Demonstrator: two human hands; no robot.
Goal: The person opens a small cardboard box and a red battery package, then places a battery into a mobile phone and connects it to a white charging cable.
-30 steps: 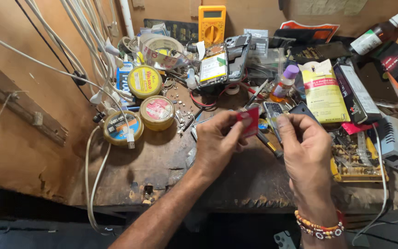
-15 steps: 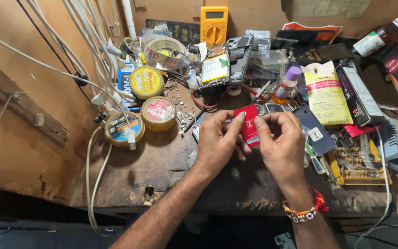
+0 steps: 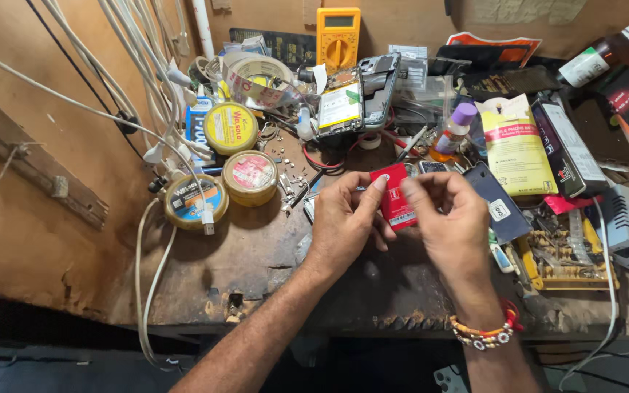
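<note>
Two hands (image 3: 402, 218), red flat packet (image 3: 396, 198), yellow pouch (image 3: 516, 149)

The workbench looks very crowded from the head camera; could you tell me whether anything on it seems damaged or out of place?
Yes: a smartphone leans at the back with its rear cover off and its insides bare, and small screws lie scattered loose beside the round tins. Both hands, left hand and right hand, hold a small red card.

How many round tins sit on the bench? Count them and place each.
3. A yellow-lidded tin lies farthest back, a red-labelled tin sits in front of it, and a blue-labelled tin rests at front left, under a white cable. Clutter may hide others.
</note>
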